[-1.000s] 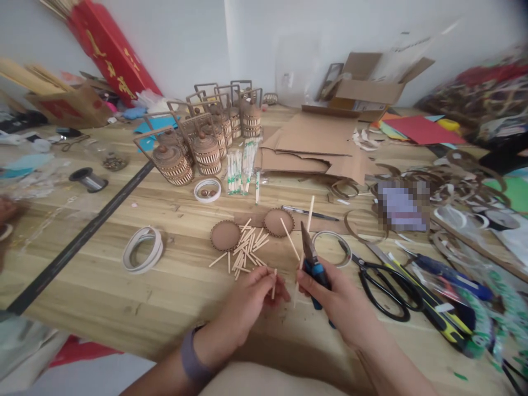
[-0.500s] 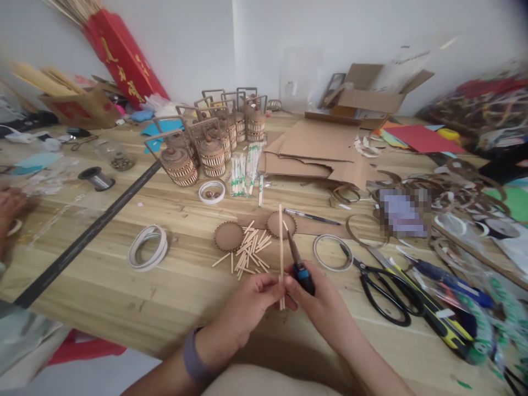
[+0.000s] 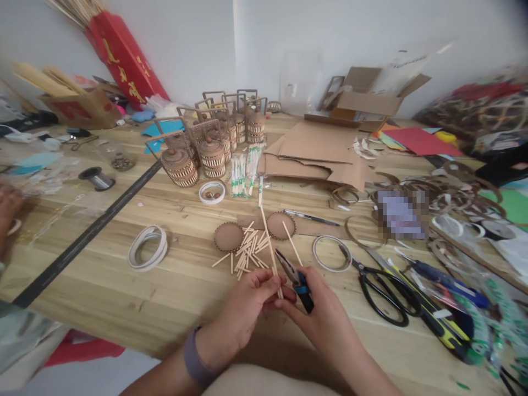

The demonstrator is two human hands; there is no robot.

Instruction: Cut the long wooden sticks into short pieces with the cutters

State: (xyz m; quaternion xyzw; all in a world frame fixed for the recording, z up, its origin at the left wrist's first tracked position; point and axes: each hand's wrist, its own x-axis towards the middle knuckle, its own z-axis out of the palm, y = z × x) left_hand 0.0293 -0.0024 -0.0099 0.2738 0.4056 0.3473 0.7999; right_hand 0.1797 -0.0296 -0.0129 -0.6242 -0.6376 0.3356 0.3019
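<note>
My left hand is closed, pinching a thin wooden stick that slants up and away over the table. Close beside it, my right hand is wrapped round a pair of pliers with black and blue handles. The pliers' jaws are parted and lie just right of the stick. Another thin stick runs up from behind my right hand; whether I hold it is hidden. Beyond my hands lies a loose pile of short cut sticks, between two round cardboard discs with ridged rims, the left disc and right disc.
Scissors, a yellow-black cutter and tape rolls lie around. Several small lidded baskets with handles stand behind, near wrapped sticks and cardboard sheets. Another person's hand is at the left edge.
The stick in my left hand has tipped from upright to leaning left. The pliers' jaws have opened and turned left, lower than before. The second stick now shows more plainly.
</note>
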